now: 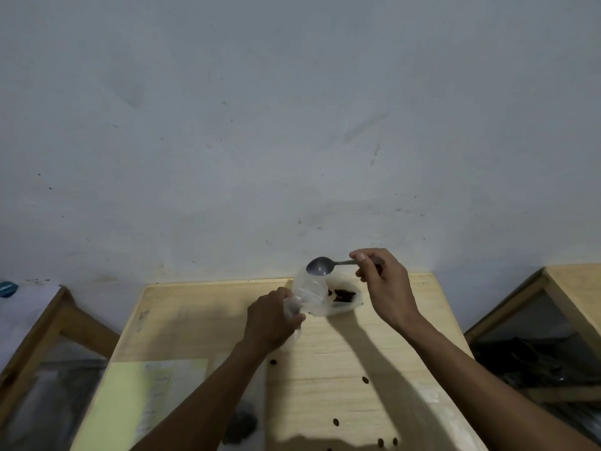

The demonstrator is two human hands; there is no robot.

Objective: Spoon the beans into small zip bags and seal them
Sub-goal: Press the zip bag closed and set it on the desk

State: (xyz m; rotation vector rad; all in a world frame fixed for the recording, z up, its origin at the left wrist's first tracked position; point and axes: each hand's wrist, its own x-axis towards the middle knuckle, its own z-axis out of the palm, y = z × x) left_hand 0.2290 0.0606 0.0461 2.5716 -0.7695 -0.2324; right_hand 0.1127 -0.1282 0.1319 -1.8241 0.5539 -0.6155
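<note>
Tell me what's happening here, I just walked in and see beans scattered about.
A person is filling a small clear zip bag, gripped in the left hand. The right hand holds a spoon over the bag's mouth; its bowl looks empty. Behind sits a white bowl of dark beans. Loose beans lie on the wooden table.

You see a pale yellow-brown wooden worktop (325,369) with a light yellow-green paper (130,395) on it. Your spoon (320,265) is dull grey, the zip bag (307,292) is clear, and the beans (343,295) are dark brown. The wall (292,125) is grey-white with little dark specks.
</note>
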